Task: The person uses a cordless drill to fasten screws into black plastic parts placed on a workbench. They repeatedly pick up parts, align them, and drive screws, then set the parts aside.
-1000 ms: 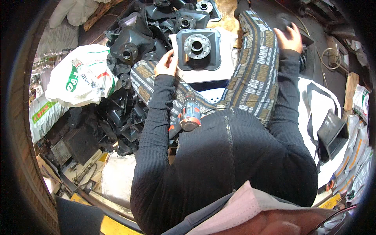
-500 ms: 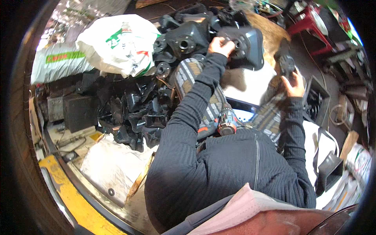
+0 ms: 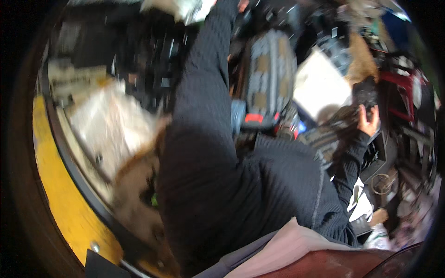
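My left arm reaches to the top edge, where only a sliver of my left hand (image 3: pixel 242 5) shows; its fingers are cut off and blurred. Beside it lie black plastic parts (image 3: pixel 278 18) in a heap. At the right, my right hand (image 3: pixel 368 121) has thumb and fingers bent against the lower end of a dark blocky piece (image 3: pixel 365 91), whose kind the blur hides. Between my legs sits a white flat sheet or board (image 3: pixel 321 85). A red-and-black tool (image 3: pixel 289 124) rests on my lap, smeared by motion.
More black parts (image 3: pixel 153 51) are piled at the left. Near them lies a pale crumpled sack (image 3: pixel 111 129), beside a yellow edge (image 3: pixel 65 185). A red stool (image 3: pixel 403 92) stands at the far right, with a coiled wire (image 3: pixel 382 184) below it.
My view has swung, shifting the scene. My left hand has gone up to the top edge, and the square black flanged part it held is no longer discernible. My right hand stays at the dark piece.
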### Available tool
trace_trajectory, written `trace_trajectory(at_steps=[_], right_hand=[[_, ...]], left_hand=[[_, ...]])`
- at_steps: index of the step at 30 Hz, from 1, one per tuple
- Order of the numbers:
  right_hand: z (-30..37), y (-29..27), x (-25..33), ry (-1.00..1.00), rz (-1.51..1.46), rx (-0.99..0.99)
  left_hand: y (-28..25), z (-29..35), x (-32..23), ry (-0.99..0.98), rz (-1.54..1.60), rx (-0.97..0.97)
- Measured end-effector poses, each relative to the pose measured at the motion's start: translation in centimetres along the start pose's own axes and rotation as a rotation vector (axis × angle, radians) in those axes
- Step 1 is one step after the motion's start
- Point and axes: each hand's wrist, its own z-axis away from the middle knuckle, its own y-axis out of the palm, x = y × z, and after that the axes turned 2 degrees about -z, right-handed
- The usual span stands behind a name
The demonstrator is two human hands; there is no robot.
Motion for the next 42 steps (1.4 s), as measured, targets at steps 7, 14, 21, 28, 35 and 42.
trace_trajectory(at_steps=[7, 14, 21, 28, 35, 42], right_hand=[[-2.5, 0.7, -6.8, 0.192, -0.299, 0.267], [-8.9, 0.0, -3.2, 0.139, -0.139, 0.496], [-12.1, -0.1, -1.3, 0.005, 0.082, 0.556], [-10.5, 0.3, -1.5, -0.012, 0.098, 0.562], [-6.9, 0.6, -2.7, 0.083, -0.045, 0.374], [-0.8, -2.3, -1.4, 0.069, -0.257, 0.056]], left_hand=[[-24.3, 16.7, 17.5, 0.071, -1.212, 0.195], [-22.1, 53.8, 42.6, -0.806, -1.066, 0.375], [-12.7, 55.5, 44.0, -1.473, -0.674, 0.057], [-15.5, 52.9, 48.2, -1.553, -0.779, 0.176], [-24.8, 36.4, 24.7, -0.281, -1.061, -0.351], [-8.7, 19.2, -5.1, 0.418, -0.754, -0.066]])
